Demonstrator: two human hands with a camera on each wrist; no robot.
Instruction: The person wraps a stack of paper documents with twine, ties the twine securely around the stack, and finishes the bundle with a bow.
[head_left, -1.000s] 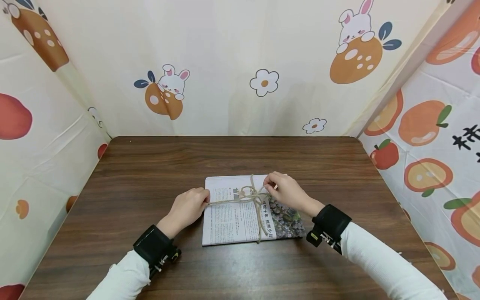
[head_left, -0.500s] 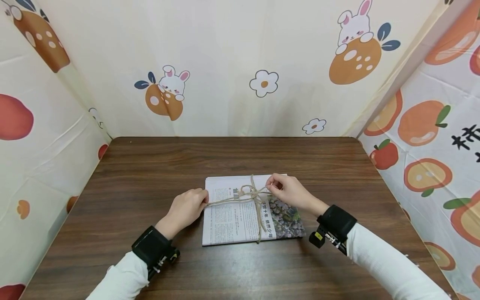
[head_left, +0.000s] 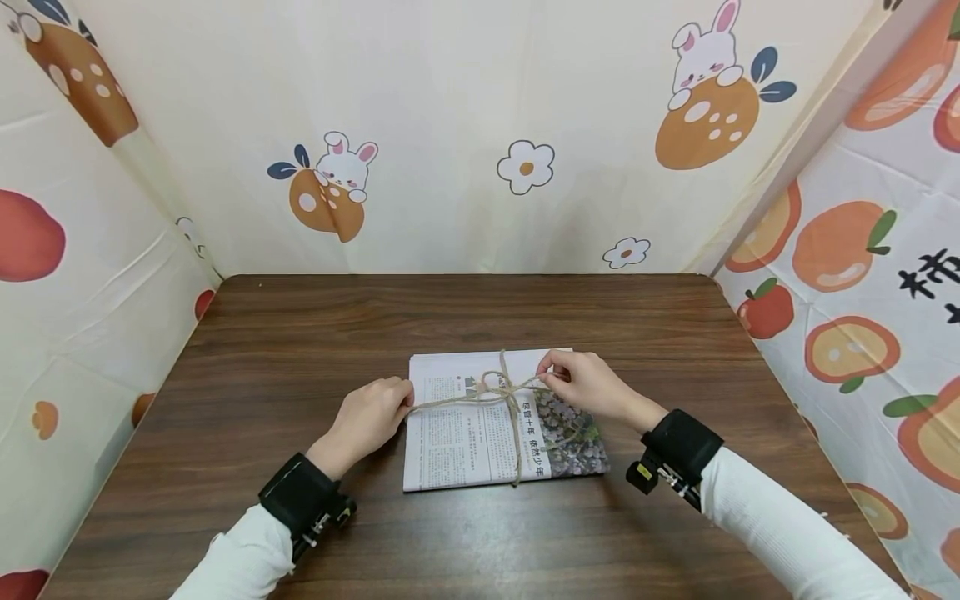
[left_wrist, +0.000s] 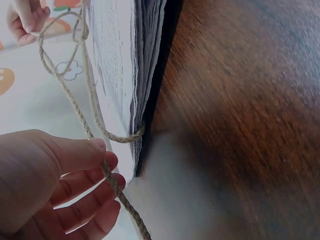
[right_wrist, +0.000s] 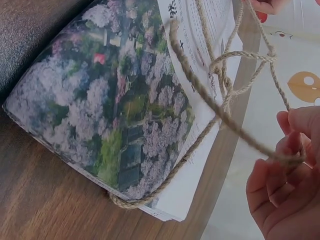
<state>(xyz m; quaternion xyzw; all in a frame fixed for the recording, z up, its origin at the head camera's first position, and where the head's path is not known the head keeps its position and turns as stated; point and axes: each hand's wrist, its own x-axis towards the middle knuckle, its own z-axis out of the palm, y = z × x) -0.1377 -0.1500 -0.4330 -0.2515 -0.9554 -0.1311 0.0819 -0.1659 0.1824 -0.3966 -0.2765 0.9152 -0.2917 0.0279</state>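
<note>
A stack of folded newspapers (head_left: pixel 465 450) lies on the table, with twine (head_left: pixel 517 433) crossed around it and a loose knot with loops near the middle of its top. At the stack's left edge my left hand (head_left: pixel 371 417) pinches one strand of twine between thumb and fingers; in the left wrist view the strand (left_wrist: pixel 127 202) runs on below the fingers. Over the stack's upper right part, my right hand (head_left: pixel 588 383) pinches another strand. The right wrist view shows that strand's free end (right_wrist: pixel 175 30) curving out from the right fingers (right_wrist: pixel 295 175) above the printed photo of blossoms.
The brown wooden table (head_left: pixel 300 333) extends around the stack on all sides. Behind it hangs a pale curtain (head_left: pixel 435 100) with rabbits and flowers; a fruit-patterned cloth (head_left: pixel 847 267) lines the right side. Each wrist wears a black camera strap (head_left: pixel 300 500).
My right hand has drawn a little to the right with its strand, and a loose end now hangs over the photo. My left hand has shifted slightly left, still holding its strand.
</note>
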